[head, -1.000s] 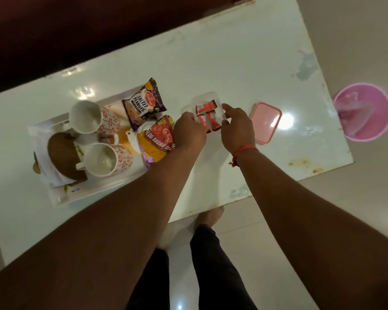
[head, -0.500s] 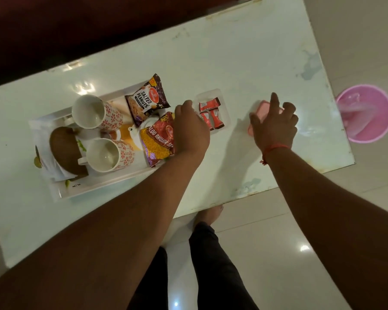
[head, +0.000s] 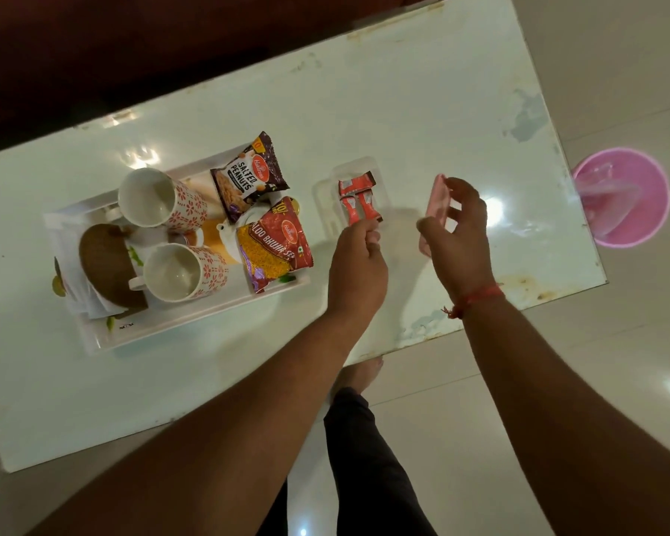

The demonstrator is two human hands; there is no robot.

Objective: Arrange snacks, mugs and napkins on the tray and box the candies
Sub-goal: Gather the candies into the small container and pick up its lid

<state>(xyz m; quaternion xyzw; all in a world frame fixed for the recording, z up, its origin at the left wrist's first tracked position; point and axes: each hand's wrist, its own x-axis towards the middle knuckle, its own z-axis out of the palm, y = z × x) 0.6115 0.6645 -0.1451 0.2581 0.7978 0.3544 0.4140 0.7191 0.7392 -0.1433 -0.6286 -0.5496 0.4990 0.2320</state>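
On the left of the white table (head: 364, 90), the white tray (head: 194, 323) carries folded napkins (head: 82, 292) under a brown piece, two mugs (head: 163, 199) lying on their sides with the mouths toward the left, and two snack packets: a dark one (head: 248, 176) reading "SALTED PEANUTS" and a red-yellow one (head: 275, 245) reading "ALOO BHUJIA SEV". Just right of the tray, the clear box (head: 358, 168) holds three red candies (head: 358, 203), their long axes running roughly away from the person. The left hand (head: 358, 261) is loosely curled at the box's near edge; whether it pinches anything I cannot tell. The right hand (head: 457, 230) holds the pink lid (head: 436, 199), tilted on its edge, above the table. A pink bin (head: 627, 210) stands on the floor at right.
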